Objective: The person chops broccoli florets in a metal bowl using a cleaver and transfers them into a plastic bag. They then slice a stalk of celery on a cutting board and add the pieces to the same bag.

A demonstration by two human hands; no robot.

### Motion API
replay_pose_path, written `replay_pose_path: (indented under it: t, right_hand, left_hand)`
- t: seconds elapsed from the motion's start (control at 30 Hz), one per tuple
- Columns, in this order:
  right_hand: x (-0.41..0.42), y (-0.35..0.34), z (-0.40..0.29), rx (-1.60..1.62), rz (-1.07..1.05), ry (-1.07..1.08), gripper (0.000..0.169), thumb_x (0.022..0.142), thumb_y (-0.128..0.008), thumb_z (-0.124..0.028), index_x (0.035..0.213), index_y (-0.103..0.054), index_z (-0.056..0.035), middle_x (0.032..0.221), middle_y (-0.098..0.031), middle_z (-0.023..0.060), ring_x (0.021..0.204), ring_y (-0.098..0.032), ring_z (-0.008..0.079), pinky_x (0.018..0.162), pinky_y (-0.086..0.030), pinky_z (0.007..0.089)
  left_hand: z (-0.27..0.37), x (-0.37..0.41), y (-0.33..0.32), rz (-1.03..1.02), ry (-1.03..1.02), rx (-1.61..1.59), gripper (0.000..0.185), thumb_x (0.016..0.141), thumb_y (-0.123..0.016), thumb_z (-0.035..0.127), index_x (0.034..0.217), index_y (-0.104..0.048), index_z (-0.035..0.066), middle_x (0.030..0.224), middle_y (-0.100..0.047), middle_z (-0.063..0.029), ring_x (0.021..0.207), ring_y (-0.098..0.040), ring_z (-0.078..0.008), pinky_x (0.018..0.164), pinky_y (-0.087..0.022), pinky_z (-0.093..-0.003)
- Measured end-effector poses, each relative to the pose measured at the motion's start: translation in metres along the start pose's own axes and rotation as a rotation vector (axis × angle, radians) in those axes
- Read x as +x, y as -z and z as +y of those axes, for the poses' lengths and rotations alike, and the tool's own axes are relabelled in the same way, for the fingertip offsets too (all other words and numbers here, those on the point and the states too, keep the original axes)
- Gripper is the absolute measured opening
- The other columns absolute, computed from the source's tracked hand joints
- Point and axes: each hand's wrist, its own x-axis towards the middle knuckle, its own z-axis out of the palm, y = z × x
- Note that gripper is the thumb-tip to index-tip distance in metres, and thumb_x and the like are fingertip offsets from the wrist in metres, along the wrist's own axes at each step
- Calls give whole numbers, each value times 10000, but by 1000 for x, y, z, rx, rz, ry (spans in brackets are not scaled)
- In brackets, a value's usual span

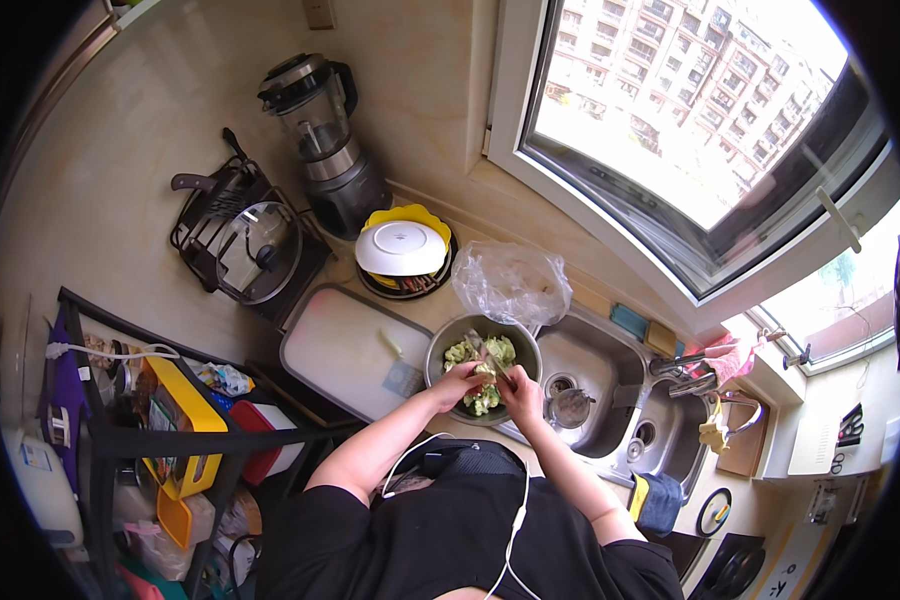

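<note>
A stainless steel bowl (433,352) holds several pale green cauliflower florets (501,349). Over its near side my left hand (454,388) pinches a cauliflower piece (484,369), partly covered by the fingers. My right hand (523,395) grips a knife (487,352) whose blade slants up and left across the bowl; the fingers hide its handle. Left of the bowl lies a white cutting board (345,334) with a dark rim, and a pale green stalk piece (391,343) rests on it.
A crumpled clear plastic bag (511,281) lies behind the bowl. To the right is a double steel sink (607,424) with a strainer (570,408). A white dish (403,247), a blender (330,150) and a knife rack with a glass lid (259,251) stand behind the board.
</note>
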Motion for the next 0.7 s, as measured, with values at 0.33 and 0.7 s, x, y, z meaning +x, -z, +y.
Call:
replay_pose_path:
  t: [0.33, 0.7]
  right_hand:
    - [1, 2, 5, 65, 79, -4, 248, 810, -692, -211, 785, -506, -48, 626, -561, 122, 567, -569, 291, 557, -444, 386]
    - [15, -11, -7, 235, 107, -72, 300, 766, -734, -130, 1026, -611, -45, 841, -686, 78, 754, -644, 143, 695, -488, 286]
  left_hand:
    - [9, -11, 5, 54, 63, -150, 353, 933, -537, 82, 1241, -365, 76, 1038, -576, -109, 894, -636, -199, 824, -554, -324]
    - [2, -9, 5, -14, 69, -68, 331, 956, -494, 91, 1245, -339, 49, 1094, -575, -146, 972, -636, -247, 874, -543, -355]
